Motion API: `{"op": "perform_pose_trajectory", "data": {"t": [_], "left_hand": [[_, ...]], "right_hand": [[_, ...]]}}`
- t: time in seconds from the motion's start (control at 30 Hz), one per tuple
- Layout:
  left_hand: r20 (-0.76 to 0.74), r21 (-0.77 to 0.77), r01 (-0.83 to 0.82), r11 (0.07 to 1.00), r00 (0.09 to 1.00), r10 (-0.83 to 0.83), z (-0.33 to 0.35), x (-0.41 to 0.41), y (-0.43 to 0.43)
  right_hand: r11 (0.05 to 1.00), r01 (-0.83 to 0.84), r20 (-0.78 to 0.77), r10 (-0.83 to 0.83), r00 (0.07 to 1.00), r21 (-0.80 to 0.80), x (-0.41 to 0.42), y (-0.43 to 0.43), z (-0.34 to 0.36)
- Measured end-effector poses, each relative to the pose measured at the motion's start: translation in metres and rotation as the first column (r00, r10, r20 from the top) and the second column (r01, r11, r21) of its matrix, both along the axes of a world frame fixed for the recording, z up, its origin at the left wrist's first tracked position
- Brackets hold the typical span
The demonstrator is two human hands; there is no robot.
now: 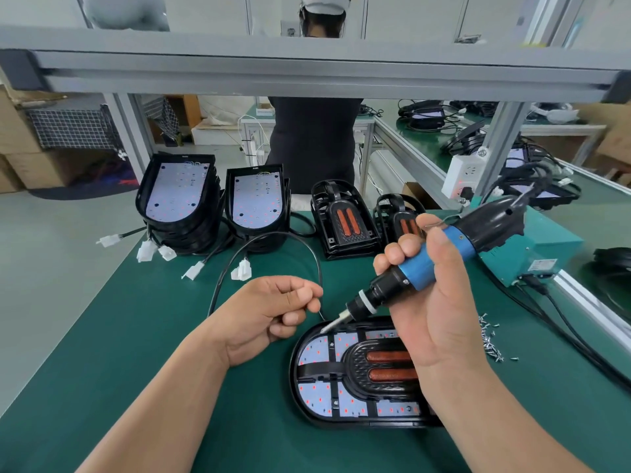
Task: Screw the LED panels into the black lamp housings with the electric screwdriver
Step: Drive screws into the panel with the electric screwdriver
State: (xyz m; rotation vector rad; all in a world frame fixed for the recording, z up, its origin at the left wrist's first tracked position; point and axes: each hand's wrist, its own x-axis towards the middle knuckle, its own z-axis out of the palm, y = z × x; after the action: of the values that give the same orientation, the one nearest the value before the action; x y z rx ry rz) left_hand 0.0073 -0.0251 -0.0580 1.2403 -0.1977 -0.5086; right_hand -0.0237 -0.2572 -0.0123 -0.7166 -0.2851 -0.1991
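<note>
The right grip (440,302) is wrapping its fingers round the screwdriver (457,240), tilting it so the bit is touching the far-left corner of the housing (295,373), which is lying flat on the green surface (136,336) just before the person. The LED panel (316,349) is sitting inside that housing. The left grip (269,312), beside the housing, is curling its fingers round a black cable (283,233). Stacks (181,199) of housings are standing at the back, and loose screws (491,339) are lying to the right.
</note>
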Motion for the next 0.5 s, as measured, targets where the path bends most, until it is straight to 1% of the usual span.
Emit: {"op": "perform_pose_trajectory", "data": {"t": [0.23,0.37,0.5], "left_hand": [[0.046,0.054,0.067,0.996,0.997,-0.069,-0.0026,-0.0021,-0.0017],[0.077,0.018,0.100,0.995,0.992,-0.101,0.0004,-0.0039,-0.0026],[0.091,-0.002,0.094,0.996,0.991,-0.094,0.0034,-0.0056,-0.0039]], "right_hand": [[0.984,0.159,-0.085,-0.152,0.985,0.085,0.0054,-0.0077,0.0020],[0.980,0.176,-0.101,-0.166,0.981,0.092,0.0046,-0.0073,0.0016],[0.979,0.178,-0.101,-0.169,0.980,0.096,0.0041,-0.0074,0.0015]]}}
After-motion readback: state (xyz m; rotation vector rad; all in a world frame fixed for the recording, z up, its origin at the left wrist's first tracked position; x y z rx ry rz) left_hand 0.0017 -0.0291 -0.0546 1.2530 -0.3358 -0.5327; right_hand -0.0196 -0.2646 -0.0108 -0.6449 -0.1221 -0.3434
